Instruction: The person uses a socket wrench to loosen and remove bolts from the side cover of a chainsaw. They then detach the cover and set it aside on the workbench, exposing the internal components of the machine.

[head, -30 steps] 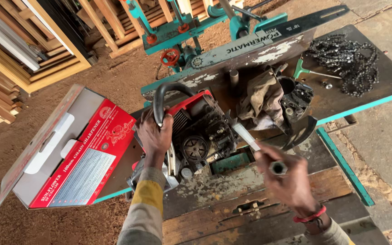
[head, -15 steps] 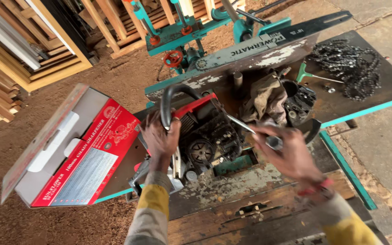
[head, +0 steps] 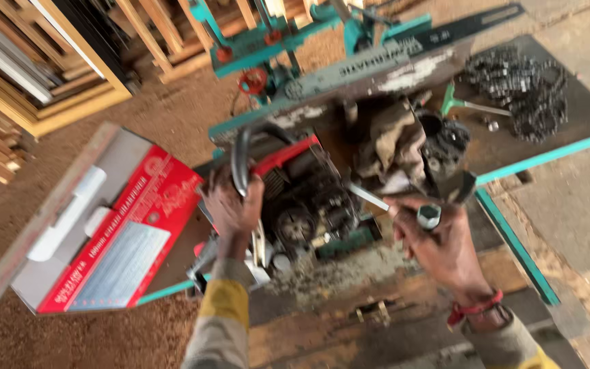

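Head view: left hand (head: 235, 208) gripping saw (head: 302, 195) handle, right hand (head: 438, 242) holding wrench (head: 404, 208) beside saw; blurry, wrench could slip off, saw tip.

Left hand (head: 232, 205) clenched, forearm extended; right hand (head: 438, 242) fisted, wrist bent.

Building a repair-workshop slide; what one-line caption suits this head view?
Left hand grips the chainsaw body's handle while right hand holds a socket wrench to it.
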